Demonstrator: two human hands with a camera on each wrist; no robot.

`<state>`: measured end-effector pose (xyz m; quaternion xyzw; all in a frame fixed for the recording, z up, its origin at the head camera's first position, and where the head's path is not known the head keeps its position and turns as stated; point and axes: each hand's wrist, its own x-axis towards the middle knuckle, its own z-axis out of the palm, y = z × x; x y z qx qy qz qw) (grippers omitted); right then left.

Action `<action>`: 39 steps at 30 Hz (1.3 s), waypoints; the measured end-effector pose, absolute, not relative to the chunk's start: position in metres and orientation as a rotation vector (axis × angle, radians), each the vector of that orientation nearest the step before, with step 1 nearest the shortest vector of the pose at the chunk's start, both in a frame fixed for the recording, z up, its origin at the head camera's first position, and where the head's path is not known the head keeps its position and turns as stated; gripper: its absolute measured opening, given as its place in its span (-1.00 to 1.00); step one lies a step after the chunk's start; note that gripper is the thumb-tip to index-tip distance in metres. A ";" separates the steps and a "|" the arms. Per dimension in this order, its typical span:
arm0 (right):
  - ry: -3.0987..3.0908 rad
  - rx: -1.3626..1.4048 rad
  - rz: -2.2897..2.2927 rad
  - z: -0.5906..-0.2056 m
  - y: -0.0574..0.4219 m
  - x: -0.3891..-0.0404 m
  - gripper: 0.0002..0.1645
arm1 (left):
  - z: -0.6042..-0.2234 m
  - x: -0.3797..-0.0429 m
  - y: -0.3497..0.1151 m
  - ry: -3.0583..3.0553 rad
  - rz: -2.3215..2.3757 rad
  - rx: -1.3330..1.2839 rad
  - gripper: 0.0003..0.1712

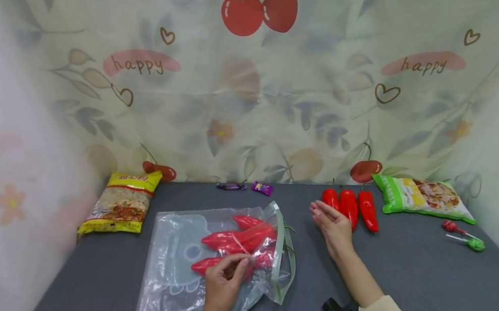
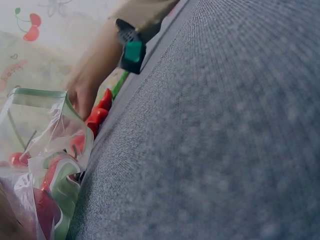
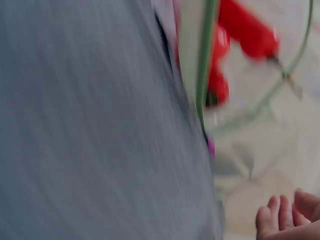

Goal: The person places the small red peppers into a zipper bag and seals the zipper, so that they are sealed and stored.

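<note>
left hand [image 1: 223, 282] pinches; right hand [image 1: 335, 229] reaches forward (fingers extended)

Wrist views low, seemingly tilted sideways

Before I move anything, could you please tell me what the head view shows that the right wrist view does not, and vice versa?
Only the head view shows the yellow packet, the green packet and the two lollipops. Only the right wrist view gives a close look at the fingertips; I can make out no extra object there. Both show the right hand, the clear bag, red peppers, the grey tabletop and the patterned curtain.
</note>
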<state>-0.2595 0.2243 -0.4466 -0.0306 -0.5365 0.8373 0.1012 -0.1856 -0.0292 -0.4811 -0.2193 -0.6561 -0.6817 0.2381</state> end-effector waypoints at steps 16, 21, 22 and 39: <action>-1.997 -0.464 1.702 -0.442 0.263 -0.309 -0.42 | -0.461 -0.175 -0.025 -1.722 -1.855 -0.715 -0.90; -2.136 -0.528 1.649 -0.452 0.259 -0.309 -0.41 | -0.459 -0.175 -0.025 -1.731 -1.848 -0.709 -0.90; -2.176 -0.532 1.651 -0.453 0.258 -0.309 -0.38 | -0.459 -0.175 -0.025 -1.732 -1.847 -0.710 -0.90; -1.624 -0.371 2.523 -0.432 0.226 -0.274 -0.22 | -0.462 -0.177 -0.030 -1.728 -1.858 -0.707 -0.90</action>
